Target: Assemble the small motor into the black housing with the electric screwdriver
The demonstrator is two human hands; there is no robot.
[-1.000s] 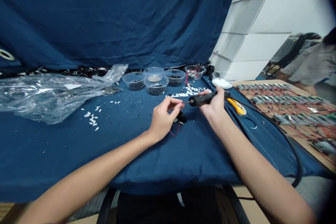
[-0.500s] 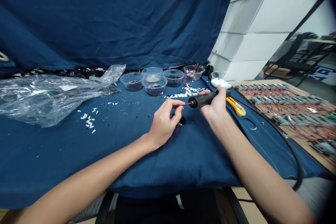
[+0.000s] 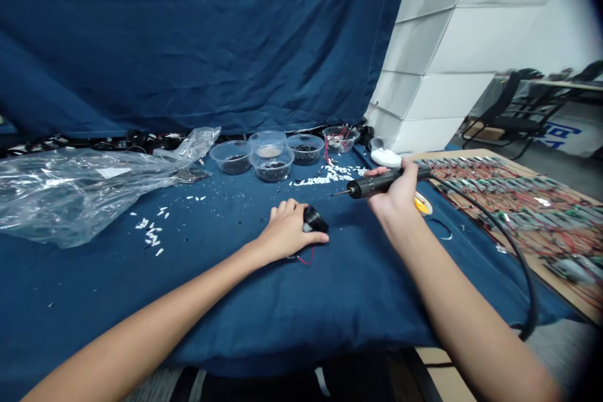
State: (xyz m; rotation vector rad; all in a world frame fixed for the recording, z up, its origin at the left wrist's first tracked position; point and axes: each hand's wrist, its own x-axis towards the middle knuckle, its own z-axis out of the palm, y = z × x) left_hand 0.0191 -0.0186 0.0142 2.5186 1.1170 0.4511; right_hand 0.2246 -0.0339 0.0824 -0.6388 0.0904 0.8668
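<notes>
**Left Hand on Black Part, Right Hand on Screwdriver**

Your left hand [image 3: 287, 231] is on the blue cloth [image 3: 330, 304], its fingers curled partway around a black part [image 3: 316, 220] with the thumb along the near side. The part sits mid-table, between your hands. Your right hand [image 3: 398, 198] is closed around a corded screwdriver [image 3: 374, 184]; its bit points left, apart from the part and farther from you.

Open cloth runs from the part to the near table edge, and more lies to its right. Note the limits elsewhere: clear bowls [image 3: 257, 168] along the far side, white bits [image 3: 332, 174] scattered before them, a plastic bag [image 3: 80, 191] at far left. On the right, the cord [image 3: 511, 235] curves down beside a board [image 3: 440, 154] bearing rows of wired pieces.

Your left hand covers much of the part, and the far fingertips are hidden. A red wire [image 3: 311, 257] shows below; its join cannot be made out. Your right forearm partly covers a yellow cutter [image 3: 424, 206]. The picture edges cut off bag and board.
</notes>
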